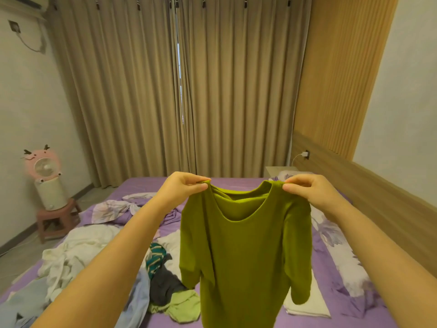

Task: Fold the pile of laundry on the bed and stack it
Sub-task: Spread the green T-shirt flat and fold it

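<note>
An olive-green short-sleeved shirt (pixel 246 252) hangs in the air in front of me, above the bed. My left hand (pixel 182 188) pinches its left shoulder and my right hand (pixel 307 189) pinches its right shoulder, so the shirt hangs straight down with the neckline on top. Below and to the left lies the unfolded laundry pile (pixel 99 261): white garments, a light blue one, a dark grey one, a teal striped piece and a pale green one. A folded white item (pixel 309 304) lies on the purple sheet to the right, partly hidden by the shirt.
The bed (pixel 146 185) has a purple sheet, with a floral blanket (pixel 111 209) crumpled at the far left and floral pillows (pixel 338 252) along the wooden headboard on the right. A pink fan (pixel 45 166) stands on a stool beside the bed. Beige curtains hang behind.
</note>
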A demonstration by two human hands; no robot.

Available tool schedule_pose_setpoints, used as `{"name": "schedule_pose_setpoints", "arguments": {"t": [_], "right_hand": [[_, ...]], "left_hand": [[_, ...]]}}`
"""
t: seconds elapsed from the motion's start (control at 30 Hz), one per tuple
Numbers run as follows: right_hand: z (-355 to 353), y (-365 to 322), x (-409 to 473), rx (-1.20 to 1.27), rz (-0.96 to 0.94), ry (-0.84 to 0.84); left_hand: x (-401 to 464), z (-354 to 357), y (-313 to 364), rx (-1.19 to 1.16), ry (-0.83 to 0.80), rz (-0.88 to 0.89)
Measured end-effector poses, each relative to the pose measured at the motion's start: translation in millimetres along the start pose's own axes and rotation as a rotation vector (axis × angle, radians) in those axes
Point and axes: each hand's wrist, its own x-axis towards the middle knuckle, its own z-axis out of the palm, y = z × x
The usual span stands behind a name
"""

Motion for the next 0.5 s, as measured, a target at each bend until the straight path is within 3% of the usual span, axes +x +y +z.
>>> {"name": "schedule_pose_setpoints", "arguments": {"t": [0.17,0.4,0.5], "right_hand": [[-0.2,5.7,-0.7,0.065,-0.067,-0.001],[13.6,18.4,0.7,0.167,-0.067,0.131],[18.7,28.9,1.7,0.082,-0.094,0.173]], "left_hand": [[-0.8,-5.1,4.7,-0.024,0.016,0.002],[-8.5,5.2,3.8,0.233,0.079,0.016],[-20.6,13.3,-3.4,0.271,0.130,0.020]]}}
